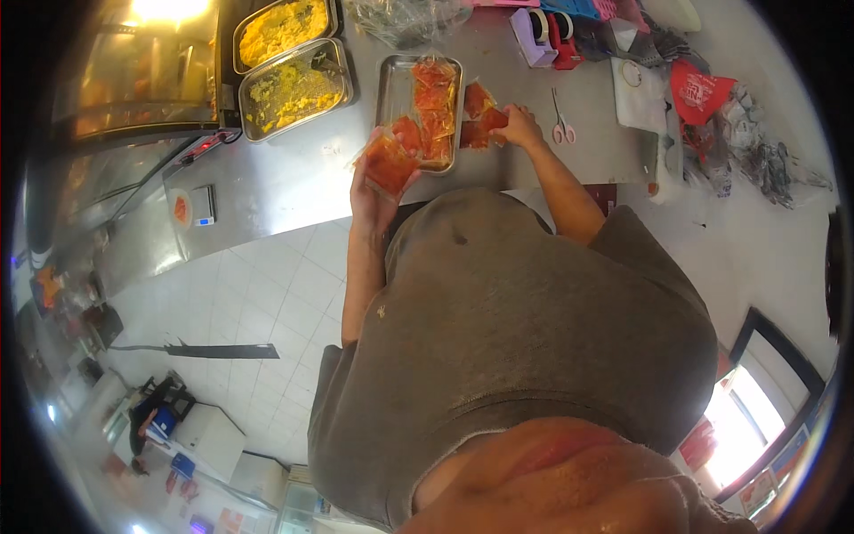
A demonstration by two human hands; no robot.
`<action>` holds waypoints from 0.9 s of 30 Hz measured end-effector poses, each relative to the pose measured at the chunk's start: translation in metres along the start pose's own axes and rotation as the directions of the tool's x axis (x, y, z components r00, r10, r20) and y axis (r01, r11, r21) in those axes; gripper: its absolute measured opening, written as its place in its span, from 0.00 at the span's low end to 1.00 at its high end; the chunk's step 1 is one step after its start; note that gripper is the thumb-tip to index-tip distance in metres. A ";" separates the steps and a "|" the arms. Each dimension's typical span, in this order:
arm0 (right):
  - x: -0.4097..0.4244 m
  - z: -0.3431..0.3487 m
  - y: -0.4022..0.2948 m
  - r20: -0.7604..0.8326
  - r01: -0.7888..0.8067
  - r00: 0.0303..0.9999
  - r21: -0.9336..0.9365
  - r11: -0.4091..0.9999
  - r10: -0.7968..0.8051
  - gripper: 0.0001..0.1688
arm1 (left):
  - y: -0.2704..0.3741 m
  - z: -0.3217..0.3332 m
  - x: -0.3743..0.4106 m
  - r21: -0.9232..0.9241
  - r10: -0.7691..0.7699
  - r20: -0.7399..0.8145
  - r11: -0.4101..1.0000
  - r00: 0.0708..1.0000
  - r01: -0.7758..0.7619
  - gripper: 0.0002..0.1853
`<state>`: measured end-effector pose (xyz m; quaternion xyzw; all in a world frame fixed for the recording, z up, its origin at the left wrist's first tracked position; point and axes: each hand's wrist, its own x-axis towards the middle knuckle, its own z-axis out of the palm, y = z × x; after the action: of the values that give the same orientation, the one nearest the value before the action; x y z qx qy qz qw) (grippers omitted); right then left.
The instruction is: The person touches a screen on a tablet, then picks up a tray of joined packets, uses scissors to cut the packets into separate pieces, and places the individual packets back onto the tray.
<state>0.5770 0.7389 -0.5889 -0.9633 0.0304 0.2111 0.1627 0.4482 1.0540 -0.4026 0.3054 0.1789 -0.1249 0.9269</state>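
My left hand (377, 212) holds a clear plastic packet of red-orange contents (389, 167), with another small red packet (407, 133) just beyond it, over the near-left corner of a steel tray (393, 87). A column of similar red packets (437, 120) lies along the tray's right side. To the right of the tray, my right hand (522, 127) pinches the edge of a red packet (494, 119) low over the counter. More packets (478, 100) lie beside it on the metal surface.
Scissors (562, 123) lie right of my right hand. Two trays of yellow food (283, 30) (293, 93) stand at the left, near a lit glass display case (147, 73). Tape dispensers (534, 40), a white container (637, 93) and plastic bags (760, 133) are at right; a small scale (205, 203) sits lower left.
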 end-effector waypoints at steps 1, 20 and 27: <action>0.000 0.005 0.000 -0.016 -0.022 1.000 -0.070 0.997 0.021 0.42 | 0.001 0.001 0.003 0.021 0.000 -0.010 1.000 1.000 0.000 0.31; -0.109 -0.117 -0.191 0.071 0.074 0.975 0.792 0.606 -0.212 0.15 | 0.002 -0.019 0.067 -0.262 -0.071 0.393 0.947 0.917 0.186 0.34; -0.032 -0.063 -0.118 -0.400 0.114 0.914 0.401 0.909 0.061 0.23 | 0.021 -0.037 0.051 -0.077 -0.123 0.172 0.987 0.977 0.138 0.26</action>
<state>0.5882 0.8300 -0.4865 -0.9293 0.0941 -0.0059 0.3570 0.4920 1.0869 -0.4397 0.2402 0.1256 -0.2027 0.9410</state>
